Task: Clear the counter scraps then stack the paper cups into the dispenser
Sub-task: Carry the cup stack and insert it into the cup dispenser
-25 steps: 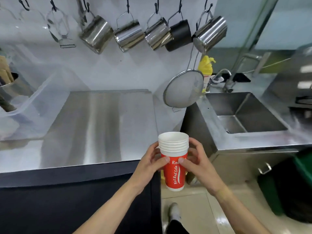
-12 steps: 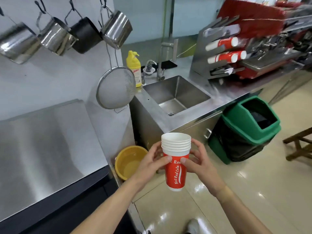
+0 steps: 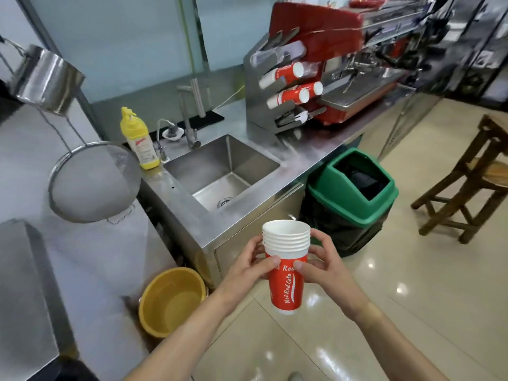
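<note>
Red-and-white cups [image 3: 286,270], green bin [image 3: 354,193]

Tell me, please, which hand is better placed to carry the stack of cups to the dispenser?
Probably the right hand. The cup dispenser stands up and to the right, past the sink, on that hand's side. Both hands hold the cup stack now; the left hand would have to reach across it.

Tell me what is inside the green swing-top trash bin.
Through the opening of the green swing-top trash bin only a black liner shows; any contents below are hidden in the dark.
</note>
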Demonstrator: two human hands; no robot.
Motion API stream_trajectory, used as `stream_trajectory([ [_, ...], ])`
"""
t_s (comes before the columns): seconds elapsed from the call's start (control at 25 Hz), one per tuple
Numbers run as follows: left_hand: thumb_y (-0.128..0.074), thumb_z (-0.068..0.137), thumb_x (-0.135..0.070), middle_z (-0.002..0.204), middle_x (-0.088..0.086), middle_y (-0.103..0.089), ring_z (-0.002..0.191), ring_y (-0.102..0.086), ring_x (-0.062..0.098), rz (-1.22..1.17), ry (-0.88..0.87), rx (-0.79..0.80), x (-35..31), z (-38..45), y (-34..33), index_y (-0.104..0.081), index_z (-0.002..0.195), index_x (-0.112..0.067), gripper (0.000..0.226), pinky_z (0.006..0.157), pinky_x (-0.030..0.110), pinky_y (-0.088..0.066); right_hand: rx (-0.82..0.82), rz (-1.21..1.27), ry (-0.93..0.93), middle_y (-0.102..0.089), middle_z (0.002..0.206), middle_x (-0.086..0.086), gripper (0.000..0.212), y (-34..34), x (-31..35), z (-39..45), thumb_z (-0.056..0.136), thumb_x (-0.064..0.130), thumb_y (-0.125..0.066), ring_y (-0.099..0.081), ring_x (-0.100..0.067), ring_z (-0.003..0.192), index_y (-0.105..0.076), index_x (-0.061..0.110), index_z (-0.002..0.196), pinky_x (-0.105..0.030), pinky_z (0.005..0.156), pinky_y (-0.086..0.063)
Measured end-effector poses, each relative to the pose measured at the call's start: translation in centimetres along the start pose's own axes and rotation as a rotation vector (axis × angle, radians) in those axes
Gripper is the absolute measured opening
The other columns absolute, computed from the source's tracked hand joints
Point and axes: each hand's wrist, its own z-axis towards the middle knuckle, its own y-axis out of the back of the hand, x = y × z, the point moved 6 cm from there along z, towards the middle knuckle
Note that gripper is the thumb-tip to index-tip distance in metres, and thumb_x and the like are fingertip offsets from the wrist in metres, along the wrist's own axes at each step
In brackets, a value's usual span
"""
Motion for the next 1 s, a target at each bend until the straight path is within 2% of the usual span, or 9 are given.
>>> stream_trajectory([
  [0.16, -0.076, 0.069, -0.049, 0.131, 0.000, -0.062, 0.112, -0.067, 0.011, 0.015, 0.002, 0.021, -0.8, 4.5, -3.9, -0.048, 0.136, -0.032, 0.074, 0.081, 0.026, -0.058, -0.007, 0.006, -0.006, -0.061, 0.130, -0.005, 0.071, 5.4, 0.5, 2.0, 0.075, 0.027, -0.079, -0.070, -0.018, 0.106, -0.041, 0.039, 0.134, -0.037, 0.086, -0.060],
  [0.4, -0.076, 0.068, -0.051, 0.127, -0.002, -0.066, 0.110, -0.068, 0.012, 0.049, 0.024, 0.049, -1.1, 9.8, -8.4, -0.050, 0.134, -0.033, 0.073, 0.079, 0.026, -0.058, -0.044, 0.028, -0.015, -0.060, 0.129, -0.001, 0.069, 11.8, 0.3, 3.9, 0.077, 0.027, -0.080, -0.070, -0.014, 0.104, -0.041, 0.044, 0.132, -0.029, 0.079, -0.060],
  [0.56, -0.076, 0.066, -0.054, 0.127, -0.004, -0.066, 0.112, -0.067, 0.013, 0.074, 0.054, 0.084, -1.1, 13.1, -10.1, -0.050, 0.134, -0.037, 0.074, 0.085, 0.031, -0.059, -0.086, 0.056, -0.034, -0.060, 0.129, 0.000, 0.067, 14.4, -0.3, 5.5, 0.080, 0.023, -0.080, -0.069, -0.012, 0.104, -0.042, 0.046, 0.131, -0.026, 0.075, -0.059],
  [0.76, -0.077, 0.068, -0.050, 0.128, 0.004, -0.065, 0.117, -0.065, 0.022, 0.049, 0.073, 0.100, -0.7, 17.4, -10.5, -0.049, 0.137, -0.030, 0.077, 0.095, 0.045, -0.056, -0.121, 0.058, -0.046, -0.062, 0.128, -0.002, 0.070, 16.6, -0.5, 8.3, 0.077, 0.027, -0.080, -0.069, -0.016, 0.106, -0.042, 0.044, 0.134, -0.032, 0.082, -0.060],
  [1.0, -0.076, 0.070, -0.047, 0.120, -0.008, -0.071, 0.111, -0.068, 0.013, 0.019, 0.076, 0.150, -1.2, 24.2, -9.3, -0.050, 0.135, -0.034, 0.071, 0.081, 0.027, -0.057, -0.154, 0.071, -0.043, -0.065, 0.122, -0.005, 0.066, 18.2, -0.1, 14.6, 0.080, 0.020, -0.082, -0.071, -0.018, 0.103, -0.046, 0.043, 0.130, -0.027, 0.076, -0.059],
])
